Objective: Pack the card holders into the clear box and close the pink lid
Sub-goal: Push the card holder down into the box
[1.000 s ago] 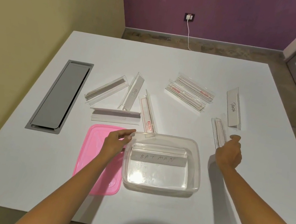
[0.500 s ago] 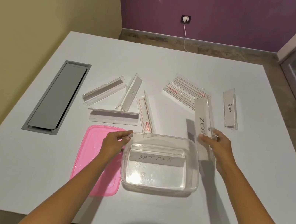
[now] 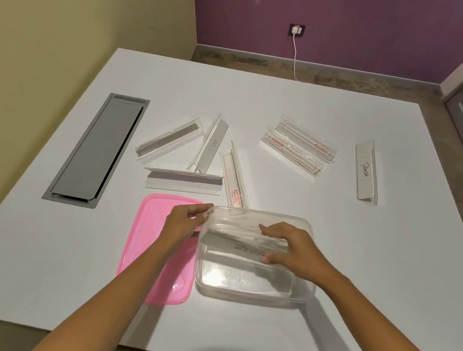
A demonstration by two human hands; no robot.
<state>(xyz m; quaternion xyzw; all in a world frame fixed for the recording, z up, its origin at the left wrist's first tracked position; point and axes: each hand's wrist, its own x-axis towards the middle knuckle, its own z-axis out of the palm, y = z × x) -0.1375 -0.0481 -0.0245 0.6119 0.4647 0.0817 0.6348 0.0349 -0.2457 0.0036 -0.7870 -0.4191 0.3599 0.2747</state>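
Observation:
The clear box sits on the white table near me, with the pink lid flat to its left. My left hand pinches the box's far left rim. Inside the box, my right hand holds a clear card holder with faint writing, lying across the far half. Another holder under it is hard to make out. Several more card holders lie on the table beyond: a "DOG" one, a grey one, one flat, one at the box rim, a stacked pair and "PANDA".
A grey metal cable hatch is set into the table at the left. Beyond the far edge are a purple wall with a socket and white cable. A glass door frame stands at the right.
My right hand picked up a card holder from the right of the box, carried it left and lowered it into the box. My left hand stayed on the rim.

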